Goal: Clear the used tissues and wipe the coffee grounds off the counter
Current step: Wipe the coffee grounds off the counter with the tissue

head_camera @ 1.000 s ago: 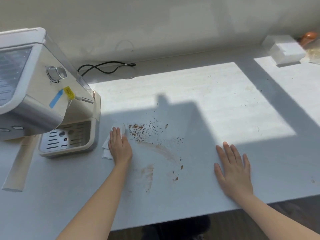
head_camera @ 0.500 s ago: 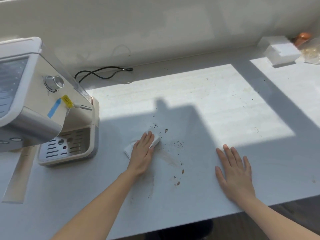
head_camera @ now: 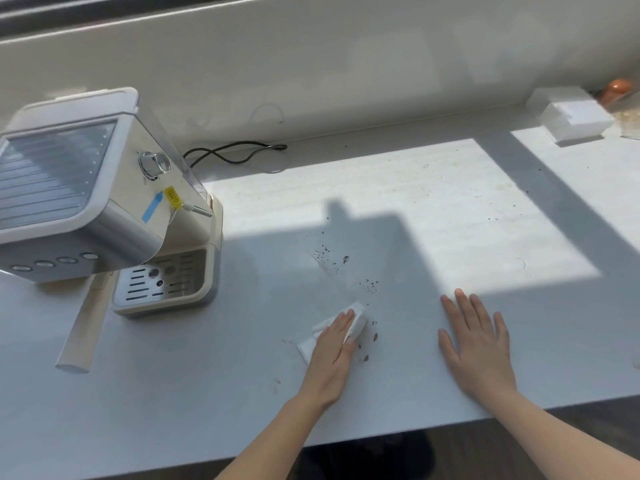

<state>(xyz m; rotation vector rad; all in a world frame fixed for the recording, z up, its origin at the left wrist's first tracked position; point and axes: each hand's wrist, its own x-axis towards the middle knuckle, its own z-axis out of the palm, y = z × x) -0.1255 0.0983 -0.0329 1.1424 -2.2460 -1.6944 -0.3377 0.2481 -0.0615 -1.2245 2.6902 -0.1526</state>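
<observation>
My left hand (head_camera: 330, 358) lies flat with straight fingers on a folded white tissue (head_camera: 356, 322) and presses it against the white counter (head_camera: 207, 393) near the front edge. Brown coffee grounds (head_camera: 332, 261) are scattered just beyond the tissue, with more specks (head_camera: 369, 285) further right and a few crumbs (head_camera: 375, 337) right beside it. My right hand (head_camera: 476, 344) rests palm down on the counter to the right, fingers spread, holding nothing.
An espresso machine (head_camera: 86, 202) with its drip tray (head_camera: 162, 284) stands at the left, its portafilter handle (head_camera: 85, 327) sticking out toward me. A black cable (head_camera: 235, 150) lies behind it. A white box (head_camera: 575, 121) and an orange object (head_camera: 618, 88) sit at the far right.
My left hand has swept the tissue from beside the drip tray to the right and toward me across the grounds, so most of the brown smear is gone. My right hand stayed put.
</observation>
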